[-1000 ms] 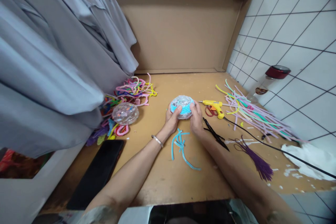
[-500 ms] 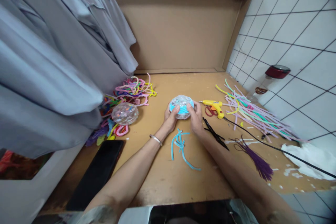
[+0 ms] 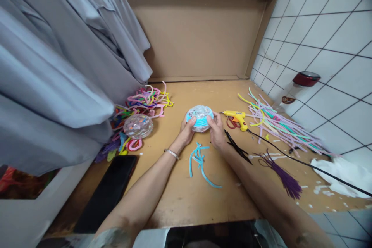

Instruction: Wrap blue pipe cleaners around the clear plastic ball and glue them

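Between my two hands is a round clear ball-like plastic piece (image 3: 200, 111) with a band of light blue pipe cleaner around its middle. My left hand (image 3: 187, 128) grips its left side, thumb on the blue band. From the right, my right hand (image 3: 216, 127) holds it the same way, with the fingers partly hidden behind it. Nearer to me, a few loose blue pipe cleaners (image 3: 199, 159) lie on the table. A second clear round piece (image 3: 138, 126) with coloured spots rests to the left, by a heap of pipe cleaners (image 3: 149, 99).
To the right lie a yellow glue gun (image 3: 237, 117), red-handled scissors (image 3: 231, 123), black pipe cleaners (image 3: 238, 147), a purple tassel (image 3: 287, 180) and many pale pipe cleaners (image 3: 279, 120). A jar (image 3: 295, 91) stands by the tiles. A black phone (image 3: 107, 192) lies left; cardboard (image 3: 197, 35) rises behind.
Both hands still hold the clear piece. It has tilted slightly, so more of the blue band shows between my thumbs. Nothing on the table has visibly moved.
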### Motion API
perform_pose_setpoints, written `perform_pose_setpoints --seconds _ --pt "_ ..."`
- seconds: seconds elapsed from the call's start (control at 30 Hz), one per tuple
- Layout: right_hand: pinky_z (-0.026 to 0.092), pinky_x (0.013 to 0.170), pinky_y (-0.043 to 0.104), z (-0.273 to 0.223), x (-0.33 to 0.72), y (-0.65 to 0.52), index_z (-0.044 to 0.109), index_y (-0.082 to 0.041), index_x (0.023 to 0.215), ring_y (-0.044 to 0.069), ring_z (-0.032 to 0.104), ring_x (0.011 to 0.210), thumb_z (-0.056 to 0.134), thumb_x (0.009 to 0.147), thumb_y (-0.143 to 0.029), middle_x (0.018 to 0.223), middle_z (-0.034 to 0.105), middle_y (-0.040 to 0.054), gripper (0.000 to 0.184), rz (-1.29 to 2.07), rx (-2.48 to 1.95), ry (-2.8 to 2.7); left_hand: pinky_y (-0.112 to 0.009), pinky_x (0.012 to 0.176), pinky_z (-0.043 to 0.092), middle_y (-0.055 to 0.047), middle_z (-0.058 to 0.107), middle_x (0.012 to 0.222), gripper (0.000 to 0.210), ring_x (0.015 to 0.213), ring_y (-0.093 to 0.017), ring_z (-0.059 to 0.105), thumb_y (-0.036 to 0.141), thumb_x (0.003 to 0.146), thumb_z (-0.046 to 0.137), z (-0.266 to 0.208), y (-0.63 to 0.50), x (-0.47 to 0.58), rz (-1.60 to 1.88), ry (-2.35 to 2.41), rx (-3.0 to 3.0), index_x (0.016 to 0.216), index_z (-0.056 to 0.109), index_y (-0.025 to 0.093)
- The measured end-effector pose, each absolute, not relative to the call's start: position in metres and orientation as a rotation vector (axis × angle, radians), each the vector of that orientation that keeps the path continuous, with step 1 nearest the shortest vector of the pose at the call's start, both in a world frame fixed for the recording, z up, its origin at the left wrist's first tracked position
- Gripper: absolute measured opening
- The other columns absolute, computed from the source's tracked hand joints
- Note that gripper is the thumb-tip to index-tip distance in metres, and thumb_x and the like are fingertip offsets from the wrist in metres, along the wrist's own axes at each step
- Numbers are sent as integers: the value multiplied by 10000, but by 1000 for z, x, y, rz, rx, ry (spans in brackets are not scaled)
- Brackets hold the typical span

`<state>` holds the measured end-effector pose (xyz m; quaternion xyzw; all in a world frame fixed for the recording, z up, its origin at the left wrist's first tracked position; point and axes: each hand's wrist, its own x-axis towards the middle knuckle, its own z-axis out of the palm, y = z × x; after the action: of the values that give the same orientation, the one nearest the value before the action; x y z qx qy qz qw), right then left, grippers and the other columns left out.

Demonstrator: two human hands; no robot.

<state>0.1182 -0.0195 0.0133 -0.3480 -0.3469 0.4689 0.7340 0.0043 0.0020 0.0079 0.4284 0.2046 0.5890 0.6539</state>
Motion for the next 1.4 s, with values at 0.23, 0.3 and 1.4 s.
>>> perform_pose_setpoints --seconds 0.23,0.3,1.4 --pt "517 831 350 19 120 -19 580 -234 910 175 639 835 789 671 -476 865 687 -15 399 1029 -790 -741 -472 1039 525 -154 733 1221 817 1207 -361 662 631 605 841 10 4 -1 1277 432 962 1237 637 156" --pt "511 791 333 19 121 -18 571 -237 871 168 626 800 787 659 -481 820 674 -25 389 1028 -796 -721 -470 1041 523 -155 739 1207 826 1209 -364 661 645 599 839 9 4 -1 1272 429 965 1234 641 155" --pt "468 627 270 22 139 -13 532 -246 743 139 546 656 758 644 -455 665 571 -70 323 1130 -853 -779 -501 1050 518 -172 739 1193 819 1235 -384 644 650 599 842 8 7 -7 1164 407 978 1213 657 140"
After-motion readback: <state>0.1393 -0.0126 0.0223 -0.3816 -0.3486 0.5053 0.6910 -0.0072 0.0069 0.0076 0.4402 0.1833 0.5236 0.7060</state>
